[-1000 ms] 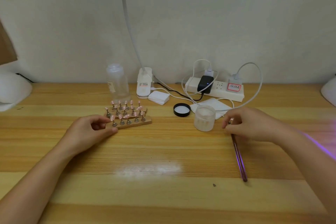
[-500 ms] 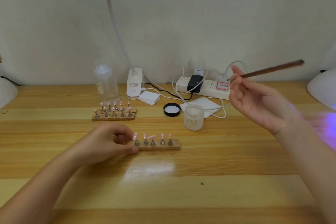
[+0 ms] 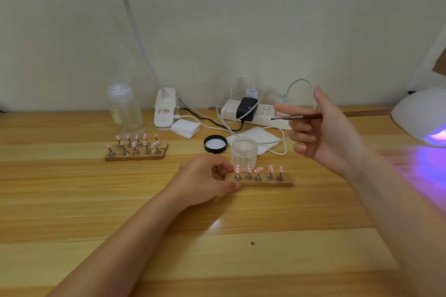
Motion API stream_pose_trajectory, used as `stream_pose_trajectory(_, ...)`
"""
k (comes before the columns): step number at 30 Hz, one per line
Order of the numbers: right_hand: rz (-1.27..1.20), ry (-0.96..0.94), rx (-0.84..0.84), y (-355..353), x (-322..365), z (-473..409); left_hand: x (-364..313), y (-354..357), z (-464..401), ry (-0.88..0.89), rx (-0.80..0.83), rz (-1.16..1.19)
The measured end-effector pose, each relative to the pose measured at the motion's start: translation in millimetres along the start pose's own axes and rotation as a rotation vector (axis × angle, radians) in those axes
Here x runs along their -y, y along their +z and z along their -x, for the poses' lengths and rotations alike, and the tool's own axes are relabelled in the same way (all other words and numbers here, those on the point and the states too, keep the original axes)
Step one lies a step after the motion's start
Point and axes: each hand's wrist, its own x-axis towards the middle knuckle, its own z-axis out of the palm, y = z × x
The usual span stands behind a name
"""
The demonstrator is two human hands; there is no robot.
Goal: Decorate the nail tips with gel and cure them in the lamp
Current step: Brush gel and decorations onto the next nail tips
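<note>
My left hand (image 3: 205,181) grips the left end of a wooden holder strip (image 3: 265,181) lying on the table, with several pink nail tips standing on metal stands along it. My right hand (image 3: 323,132) is raised above the table and pinches a thin brown brush (image 3: 301,117), held level with its bristle end pointing left. An open frosted gel jar (image 3: 244,152) stands just behind the strip, its black lid (image 3: 215,144) beside it. The white curing lamp (image 3: 420,116) glows purple at the far right edge.
Two more wooden strips with nail tips (image 3: 136,148) sit at the back left, in front of a clear bottle (image 3: 124,108). A desk lamp base (image 3: 164,109), cotton pads (image 3: 185,128), a white cloth (image 3: 255,137) and a power strip (image 3: 255,113) with cables line the wall.
My left hand pulled one strip of nail tips away from the others and slid it right, in front of the jar. My right hand picked the brush off the table and turned it level.
</note>
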Motion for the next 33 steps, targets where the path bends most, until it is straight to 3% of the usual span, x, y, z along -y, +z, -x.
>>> stream_pose_trajectory(6, 0.233, -0.142, -0.203, 4.0, -8.4, -2.3, 2.5, 7.6, 0.7, 0.027, -0.067, -0.012)
stream_pose_trajectory(11, 0.399, -0.307, -0.279, 6.3, -11.2, -6.4, 6.2, 8.1, 0.8, 0.035, -0.079, 0.004)
stream_pose_trajectory(15, 0.438, -0.32, -0.201, 10.6, -8.7, -12.6, 8.2, 9.3, 0.8, 0.036, -0.096, 0.017)
stream_pose_trajectory(20, 0.724, -0.422, -0.195, 23.2, -11.7, -31.2, 10.1, 10.2, -0.7, 0.046, -0.107, 0.036)
stream_pose_trajectory(33, 1.079, -0.379, -0.085, 39.7, -31.0, -52.0, 11.3, 10.5, -1.0, 0.058, -0.111, 0.068)
